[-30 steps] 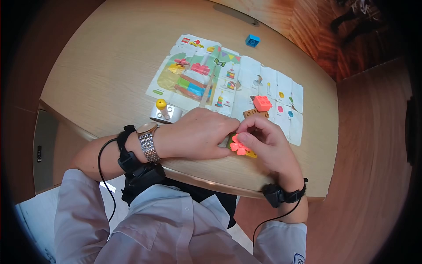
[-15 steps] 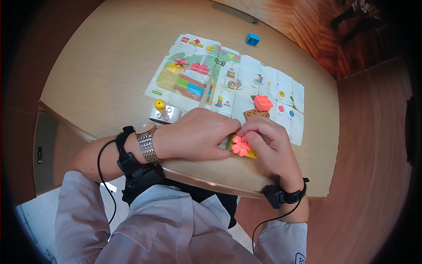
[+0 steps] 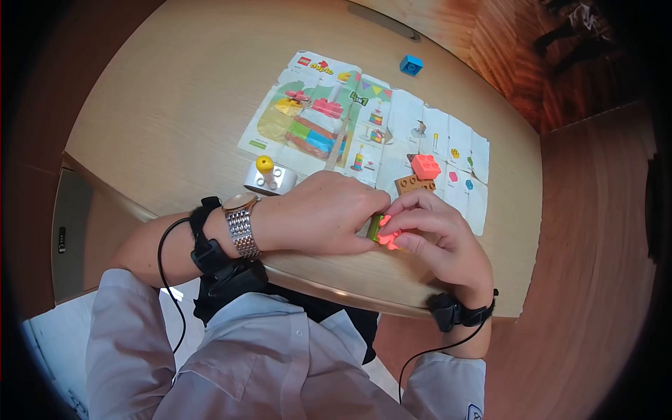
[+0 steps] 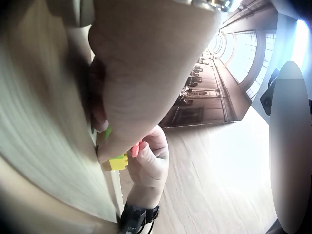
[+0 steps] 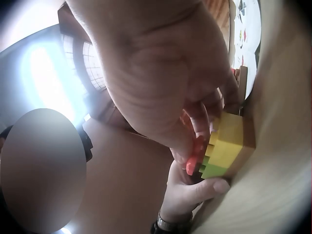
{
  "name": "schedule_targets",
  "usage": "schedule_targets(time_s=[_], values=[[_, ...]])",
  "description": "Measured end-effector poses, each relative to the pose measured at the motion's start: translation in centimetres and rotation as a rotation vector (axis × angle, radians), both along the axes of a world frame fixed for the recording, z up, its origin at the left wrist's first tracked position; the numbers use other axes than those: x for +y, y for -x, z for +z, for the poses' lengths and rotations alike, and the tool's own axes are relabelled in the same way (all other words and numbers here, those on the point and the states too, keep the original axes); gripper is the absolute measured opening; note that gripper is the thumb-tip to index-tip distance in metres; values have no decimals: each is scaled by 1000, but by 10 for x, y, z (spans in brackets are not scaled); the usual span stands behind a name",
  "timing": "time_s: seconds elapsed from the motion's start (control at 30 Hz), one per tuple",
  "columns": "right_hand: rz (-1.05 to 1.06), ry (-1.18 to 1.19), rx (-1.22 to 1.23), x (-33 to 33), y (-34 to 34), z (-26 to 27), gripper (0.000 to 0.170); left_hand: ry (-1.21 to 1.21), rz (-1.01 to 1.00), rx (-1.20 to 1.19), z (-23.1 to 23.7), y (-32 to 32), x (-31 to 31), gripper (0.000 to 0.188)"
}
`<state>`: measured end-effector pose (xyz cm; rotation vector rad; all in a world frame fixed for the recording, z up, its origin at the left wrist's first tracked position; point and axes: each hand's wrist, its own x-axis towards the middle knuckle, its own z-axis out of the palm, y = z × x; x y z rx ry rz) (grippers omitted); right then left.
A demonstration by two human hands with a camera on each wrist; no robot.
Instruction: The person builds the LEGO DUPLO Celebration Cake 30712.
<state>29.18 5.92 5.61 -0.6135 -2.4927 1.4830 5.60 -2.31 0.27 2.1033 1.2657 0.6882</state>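
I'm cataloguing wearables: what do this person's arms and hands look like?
Pale sleeves end near the elbows, the right with a dark-edged emblem. A silver metal-link watch circles the left wrist. Each forearm bears a black strapped-on device with a thin black cable. The left hand and right hand are ungloved.

Head cam faces dn; wrist views share yellow brick [image 5: 227, 139].

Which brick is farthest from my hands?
The blue brick, beyond the instruction sheet; the coral brick and brown brick sit near your right hand, the white brick near your left hand.
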Motion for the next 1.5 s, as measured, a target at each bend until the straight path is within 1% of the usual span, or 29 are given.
schedule_targets(time_s=[0.03,0.17,0.23,0.27,0.33,0.37,0.43,0.47,0.53,0.57,0.63,0.67,0.73,0.87,0.97,1.03,1.07,1.17,1.23,1.27,1.33,1.37,1.43,1.47,1.5], values=[[4,8,-2,0,0,0,20,-51,7,-7,-2,0,0,32],[11,13,-4,1,0,-1,19,-46,15,-19,1,0,0,32],[25,-5,-1,2,0,0,20,69,-2,4,8,0,1,36],[24,-6,-2,1,1,0,20,69,-3,3,8,0,1,36],[-95,200,78,-2,3,-1,21,71,2,7,8,0,1,34],[-95,199,77,-3,4,0,21,70,1,7,7,0,1,34],[-192,185,40,-5,4,1,23,42,6,1,5,0,1,34],[-192,185,40,-4,4,0,23,43,6,1,5,0,1,34],[-103,-8,81,3,3,-3,19,38,2,7,6,0,0,34],[-103,-8,81,3,2,-4,19,38,2,7,4,0,0,34],[-194,-111,113,4,2,-5,14,-9,7,9,-1,0,1,34],[-194,-113,114,5,1,-6,14,-12,7,10,0,0,1,34],[-347,-202,162,7,0,-9,10,13,9,11,1,0,1,34],[-387,-238,177,12,0,-12,8,30,-1,20,2,-1,1,33],[-420,-300,143,15,2,-15,7,3,2,7,2,-1,0,33],[-504,-314,166,19,3,-21,7,-9,0,18,2,-1,-1,32],[-502,-319,166,22,2,-24,7,-13,2,16,1,-1,-1,32],[-517,-276,168,30,-1,-34,8,-44,2,-26,-3,-1,-2,31],[-540,-186,169,33,-1,-37,8,-47,-22,-36,-4,0,-2,30],[-537,-191,168,35,-2,-40,8,-51,-19,-39,-4,0,-1,30],[-549,-132,216,36,-4,-44,8,-67,-17,-69,-4,0,-1,31],[-545,-133,215,34,-5,-43,8,-69,-13,-70,-3,0,-1,31],[-510,-11,256,29,-6,-40,8,-84,4,-95,-1,0,-1,33],[-510,-11,256,27,-5,-40,8,-84,4,-96,1,0,-1,33],[-455,-49,260,25,-3,-39,8,-99,29,-142,3,-1,-2,33]])
